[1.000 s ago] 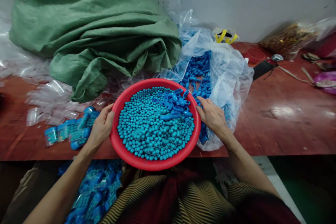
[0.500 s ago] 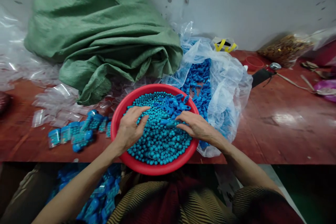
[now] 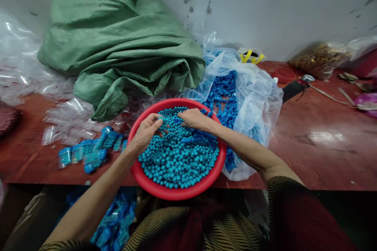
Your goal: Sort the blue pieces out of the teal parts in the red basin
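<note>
The red plastic basin [image 3: 178,195] of turquoise beads [image 3: 176,168] sits at the front of the red tabletop [image 3: 318,160], its near rim reaching past the table's edge in this view. Over it, the left hand [image 3: 147,132] pinches a few beads between thumb and fingers; the right hand [image 3: 193,118] curls just beside, its grip impossible to tell. Small filled packets [image 3: 78,152] lie near the left rim; a translucent plastic bag [image 3: 256,80] spreads beside the right, tabletop stretching beyond

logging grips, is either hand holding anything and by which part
The left hand seems to hold round turquoise beads, exact spot unclear; right hand: can't tell.
</note>
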### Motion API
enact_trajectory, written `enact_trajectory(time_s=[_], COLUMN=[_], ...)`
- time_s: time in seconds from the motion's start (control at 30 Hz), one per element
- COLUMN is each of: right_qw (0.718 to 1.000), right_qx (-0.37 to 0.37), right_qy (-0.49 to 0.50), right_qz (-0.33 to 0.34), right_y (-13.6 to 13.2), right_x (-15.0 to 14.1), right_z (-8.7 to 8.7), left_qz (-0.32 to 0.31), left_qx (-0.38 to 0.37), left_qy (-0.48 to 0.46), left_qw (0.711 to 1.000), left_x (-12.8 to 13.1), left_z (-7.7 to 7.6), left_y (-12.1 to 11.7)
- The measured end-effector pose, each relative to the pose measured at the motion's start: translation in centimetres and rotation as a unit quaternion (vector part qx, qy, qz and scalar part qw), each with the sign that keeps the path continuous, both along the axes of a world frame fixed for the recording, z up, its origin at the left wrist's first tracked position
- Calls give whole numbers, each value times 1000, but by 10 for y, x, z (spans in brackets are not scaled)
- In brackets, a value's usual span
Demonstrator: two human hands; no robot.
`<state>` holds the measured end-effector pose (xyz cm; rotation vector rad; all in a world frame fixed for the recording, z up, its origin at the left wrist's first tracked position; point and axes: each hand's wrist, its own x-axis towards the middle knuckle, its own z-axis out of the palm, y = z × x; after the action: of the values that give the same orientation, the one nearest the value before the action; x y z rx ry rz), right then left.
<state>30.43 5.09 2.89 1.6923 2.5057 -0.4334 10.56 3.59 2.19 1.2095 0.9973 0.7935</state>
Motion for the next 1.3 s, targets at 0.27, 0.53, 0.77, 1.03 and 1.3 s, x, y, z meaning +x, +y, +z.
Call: enact_trajectory(time_s=[0.27, 0.53, 0.77, 1.03, 1.3], right_qw=[996, 906, 996, 986, 989], right_qx=[-12, -218, -19, 63, 25], right_qy=[80, 330, 18, -120, -137], right_qz=[-44, -150, 89, 96, 48], right_y=[24, 31, 30, 21, 18], right_x=[-11, -15, -24, -34, -47], right_z=[-21, -19, -28, -26, -19], left_qz=[-5, -26, -13, -5, -13], left_qx=[-71, -146, -148, -130, -74], left_qy=[-57, -103, -78, -44, 5], left_qw=[996, 984, 986, 991, 997], left_x=[-9, -13, -19, -23, -18], left_z=[-9, -11, -9, -18, -19], left_y=[0, 1, -1, -2, -5])
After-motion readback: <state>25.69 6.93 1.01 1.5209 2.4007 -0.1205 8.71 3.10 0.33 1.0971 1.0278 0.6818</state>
